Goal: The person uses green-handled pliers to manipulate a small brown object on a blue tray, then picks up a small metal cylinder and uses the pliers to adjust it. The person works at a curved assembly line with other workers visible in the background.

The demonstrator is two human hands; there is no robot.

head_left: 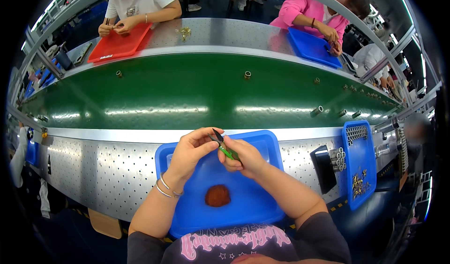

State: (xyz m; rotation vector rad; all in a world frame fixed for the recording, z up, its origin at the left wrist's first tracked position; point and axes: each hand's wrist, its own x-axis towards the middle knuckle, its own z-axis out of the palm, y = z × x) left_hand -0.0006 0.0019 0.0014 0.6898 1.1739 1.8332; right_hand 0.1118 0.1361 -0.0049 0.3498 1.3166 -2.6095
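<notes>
My right hand (244, 157) is wrapped round small green-handled snips (227, 151), whose dark pointed blades angle up and to the left. Close by those blades, my left hand (193, 148) has its thumb and forefinger pinched together; whatever lies between them is too small to make out. Both hands are raised over the far half of a blue tray (255, 196). On the tray's floor, below the hands, rests a rounded reddish-brown bundle (217, 196) that looks like fine copper wire, touched by neither hand.
Beyond the perforated metal bench (101, 165) runs a green belt (183, 93) carrying several small metal cylinders (247, 74). To my right stand a black device (323, 169), metal tubes (338, 159) and a blue parts tray (360, 147). Co-workers sit opposite at a red tray (121, 43) and a blue one.
</notes>
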